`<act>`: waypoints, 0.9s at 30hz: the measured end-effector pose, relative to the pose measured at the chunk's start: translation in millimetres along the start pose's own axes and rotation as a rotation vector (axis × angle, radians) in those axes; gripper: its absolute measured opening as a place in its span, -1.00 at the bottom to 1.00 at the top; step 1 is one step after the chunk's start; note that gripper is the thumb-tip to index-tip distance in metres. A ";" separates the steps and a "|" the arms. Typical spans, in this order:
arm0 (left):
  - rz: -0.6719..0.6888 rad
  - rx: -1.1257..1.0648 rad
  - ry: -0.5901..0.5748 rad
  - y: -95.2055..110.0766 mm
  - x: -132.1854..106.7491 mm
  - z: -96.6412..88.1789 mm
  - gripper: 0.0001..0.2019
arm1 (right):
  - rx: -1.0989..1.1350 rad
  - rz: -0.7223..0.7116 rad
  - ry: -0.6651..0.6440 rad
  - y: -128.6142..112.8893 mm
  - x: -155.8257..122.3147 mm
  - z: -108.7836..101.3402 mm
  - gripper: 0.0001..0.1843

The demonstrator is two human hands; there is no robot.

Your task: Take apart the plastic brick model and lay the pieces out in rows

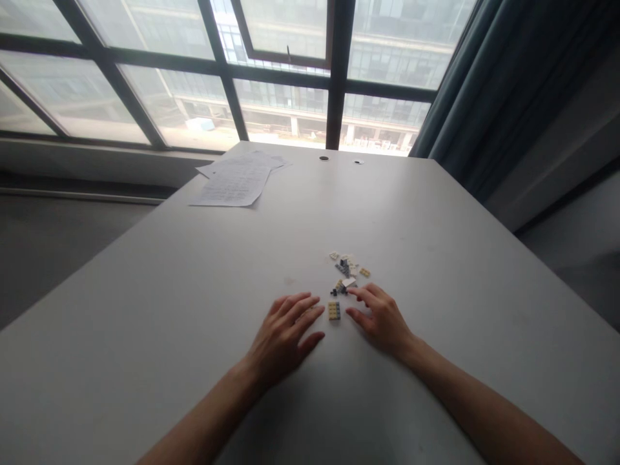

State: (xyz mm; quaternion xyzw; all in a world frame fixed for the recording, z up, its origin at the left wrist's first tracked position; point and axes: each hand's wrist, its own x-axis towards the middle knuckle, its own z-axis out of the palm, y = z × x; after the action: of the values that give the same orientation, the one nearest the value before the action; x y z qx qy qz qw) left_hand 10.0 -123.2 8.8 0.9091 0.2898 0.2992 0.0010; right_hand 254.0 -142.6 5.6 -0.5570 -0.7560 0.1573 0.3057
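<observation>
Between my two hands lies a small block of joined toy bricks [334, 310], tan on its left and grey on its right, studs upward. My left hand [289, 326] rests just left of it, fingers stretched out and apart, holding nothing. On the other side, my right hand [380, 316] has its thumb and fingers spread, the fingertips beside a pile of loose bricks. That pile holds a white brick [349, 282], dark grey pieces [343, 267] and a tan plate [365, 272]. Whether a right fingertip touches a dark piece I cannot tell.
The white table [194, 290] stretches away to a large framed window [285, 103]. Printed papers [232, 184] lie at its far left. Two round holes, one of them a dark grommet [324, 158], sit near the far edge. A dark curtain [484, 84] hangs at the right.
</observation>
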 end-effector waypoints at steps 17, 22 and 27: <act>-0.391 -0.115 0.319 -33.8 -5.9 -3.9 -0.83 | -0.382 -0.253 -0.057 39.5 45.8 -7.0 -0.76; -0.384 -0.124 0.308 -34.8 -4.9 -2.7 -0.84 | -0.503 -0.366 -0.060 41.6 52.5 -5.5 -0.85; -0.376 -0.120 0.307 -34.7 -5.0 -1.8 -0.85 | -0.618 -0.424 -0.093 40.1 53.8 -6.5 -0.85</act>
State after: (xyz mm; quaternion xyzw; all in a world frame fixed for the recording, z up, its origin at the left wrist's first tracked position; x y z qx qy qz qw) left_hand -12.5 -97.3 1.5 0.7815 0.4323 0.4449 0.0668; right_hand 277.6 -79.6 2.8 -0.4461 -0.8795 -0.1198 0.1143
